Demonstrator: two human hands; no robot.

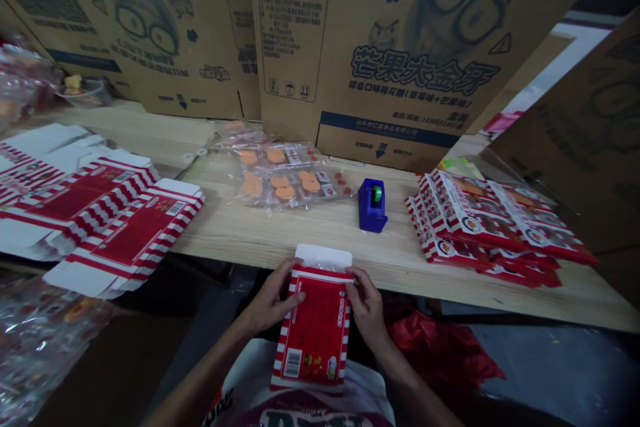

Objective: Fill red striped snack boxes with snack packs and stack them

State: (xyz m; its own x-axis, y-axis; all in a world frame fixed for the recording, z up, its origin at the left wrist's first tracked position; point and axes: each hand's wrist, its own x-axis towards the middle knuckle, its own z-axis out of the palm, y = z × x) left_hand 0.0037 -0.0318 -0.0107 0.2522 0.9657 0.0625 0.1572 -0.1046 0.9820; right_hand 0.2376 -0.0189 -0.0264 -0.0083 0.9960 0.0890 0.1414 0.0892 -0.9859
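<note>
1. Head view, location of the work: a red-and-white striped carton is held upright at the near edge of the wooden table. Its lower end is over the person's lap and its white top flap stands open above the table edge.
2. Grip state: the left hand clasps the carton's upper left edge, thumb on the printed face. The right hand clasps the upper right edge in the same way. Both hands are closed on the carton; neither is free.
3. Step in hand (judged from the pose): the carton is being squared up or held at its mouth, with the top flap not yet folded in.
4. Next move, requirement (a judgement only): closing calls for one hand to steady the body while the other presses the flap down.
5. Count of items:
   - Carton in hand: one.
   - Blue tape dispenser: one, beyond the carton and slightly right.
   - Clear packets of orange sweets: several, overlapping; exact number cannot be told.
   - Flat carton blanks: a fanned pile at left, too overlapped to count.
   - Printed red boxes: a stack lying at right, number unclear.
   - Corrugated shipping boxes: at least three, standing along the back of the table.
   - Red bag: one, below the table edge at right.
</note>
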